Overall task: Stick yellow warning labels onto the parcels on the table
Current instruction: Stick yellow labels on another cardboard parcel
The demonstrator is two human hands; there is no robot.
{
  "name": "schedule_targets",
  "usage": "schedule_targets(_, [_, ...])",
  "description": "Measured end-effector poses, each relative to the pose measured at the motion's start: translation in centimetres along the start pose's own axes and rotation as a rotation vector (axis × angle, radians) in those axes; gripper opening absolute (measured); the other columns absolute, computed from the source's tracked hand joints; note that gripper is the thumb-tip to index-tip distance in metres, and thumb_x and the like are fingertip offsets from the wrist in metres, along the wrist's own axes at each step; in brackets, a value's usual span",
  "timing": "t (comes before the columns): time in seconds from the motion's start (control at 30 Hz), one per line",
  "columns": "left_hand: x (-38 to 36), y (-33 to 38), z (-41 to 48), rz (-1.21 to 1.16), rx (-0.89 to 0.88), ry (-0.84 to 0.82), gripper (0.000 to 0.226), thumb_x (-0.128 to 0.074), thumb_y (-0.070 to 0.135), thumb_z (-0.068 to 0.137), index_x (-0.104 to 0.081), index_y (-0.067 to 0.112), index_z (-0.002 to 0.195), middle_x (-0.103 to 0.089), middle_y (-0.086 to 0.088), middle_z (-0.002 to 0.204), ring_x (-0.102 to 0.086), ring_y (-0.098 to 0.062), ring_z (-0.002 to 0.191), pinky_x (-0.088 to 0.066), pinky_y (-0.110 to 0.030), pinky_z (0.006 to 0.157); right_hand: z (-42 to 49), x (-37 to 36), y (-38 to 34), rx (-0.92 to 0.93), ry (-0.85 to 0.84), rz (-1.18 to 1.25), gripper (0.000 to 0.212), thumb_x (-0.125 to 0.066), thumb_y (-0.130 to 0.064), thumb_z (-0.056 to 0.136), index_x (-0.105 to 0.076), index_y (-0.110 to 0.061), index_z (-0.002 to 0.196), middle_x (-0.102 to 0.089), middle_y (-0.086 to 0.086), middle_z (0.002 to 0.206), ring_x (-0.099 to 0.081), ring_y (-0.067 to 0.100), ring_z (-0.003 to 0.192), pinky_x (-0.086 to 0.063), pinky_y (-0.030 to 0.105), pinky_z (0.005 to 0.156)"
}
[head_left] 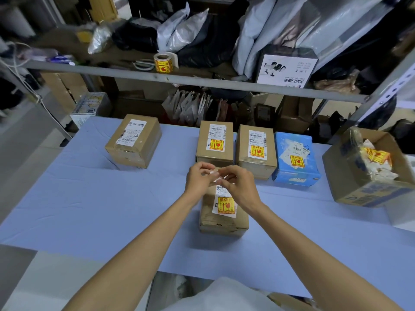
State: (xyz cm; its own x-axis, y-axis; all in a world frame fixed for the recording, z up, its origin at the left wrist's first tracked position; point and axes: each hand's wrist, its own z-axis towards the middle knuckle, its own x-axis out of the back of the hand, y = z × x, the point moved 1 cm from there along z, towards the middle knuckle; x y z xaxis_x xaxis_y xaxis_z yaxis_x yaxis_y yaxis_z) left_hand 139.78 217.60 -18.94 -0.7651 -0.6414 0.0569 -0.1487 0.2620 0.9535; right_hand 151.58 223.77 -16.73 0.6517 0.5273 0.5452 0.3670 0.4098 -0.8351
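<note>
Head view: both hands are meeting above the table.
Left hand: pinching a white strip.
Right hand: pinching the same strip.
Near parcel: sitting under the hands, bearing a yellow label.
Far-left parcel: sitting without one.
Label roll: standing on the shelf.

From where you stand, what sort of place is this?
Probably a parcel dispatch room: labelled cardboard parcels on a blue table, a roll of yellow warning labels on a metal shelf, and pale mailer bags piled above.
</note>
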Motion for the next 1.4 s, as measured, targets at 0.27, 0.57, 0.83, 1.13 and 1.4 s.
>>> schedule_targets(0.27, [-0.1,2.1,0.5,-0.145,0.092,-0.169,0.014,-0.054,0.003,0.094,-0.067,0.003,0.099,-0.069,-0.016,0.099,-0.071,-0.021,0.082,-0.059,-0.022,0.071,1.2,1.4,0.0,-0.025,0.092,0.047,0.015,-0.075,-0.006,0.078,-0.074,-0.009,0.092,-0.069,-0.005,0.077,-0.066,0.004,0.071,-0.054,0.014,0.066])
schedule_targets(0.57, [-0.9,3.3,0.5,-0.217,0.056,-0.273,0.023,-0.052,0.002,0.094,-0.066,0.000,0.112,-0.073,-0.007,0.087,-0.072,-0.013,0.079,-0.058,-0.021,0.077,2.2,2.6,0.0,-0.064,0.217,0.155,0.005,-0.074,-0.006,0.077,-0.072,-0.011,0.079,-0.069,-0.002,0.069,-0.063,0.002,0.062,-0.052,0.015,0.060])
schedule_targets(0.83, [-0.4,4.2,0.9,-0.443,0.213,-0.385,0.018,-0.055,0.003,0.091,-0.065,-0.003,0.105,-0.074,-0.012,0.084,-0.073,-0.017,0.076,-0.059,-0.018,0.067,2.8,3.9,0.3,-0.101,0.048,0.312,0.006,-0.071,0.000,0.080,-0.069,0.002,0.086,-0.067,0.010,0.074,-0.060,0.012,0.065,-0.050,0.019,0.061])
schedule_targets(1.13, [-1.3,4.5,1.5,-0.210,0.122,-0.217,0.011,-0.073,0.004,0.078,-0.070,0.002,0.088,-0.071,-0.010,0.079,-0.071,-0.013,0.062,-0.057,-0.019,0.060,2.4,4.1,-0.4,-0.030,0.074,0.288,0.010,-0.074,-0.001,0.077,-0.074,-0.002,0.087,-0.073,0.007,0.075,-0.069,0.012,0.067,-0.056,0.020,0.063])
schedule_targets(1.4, [-2.7,5.1,2.1,-0.131,0.155,-0.267,0.014,-0.069,0.004,0.083,-0.069,-0.002,0.095,-0.072,-0.014,0.084,-0.073,-0.016,0.070,-0.058,-0.019,0.062,2.4,5.2,0.0,0.119,0.139,-0.055,0.009,-0.074,-0.011,0.080,-0.075,-0.008,0.088,-0.071,0.000,0.076,-0.064,0.002,0.069,-0.052,0.013,0.065])
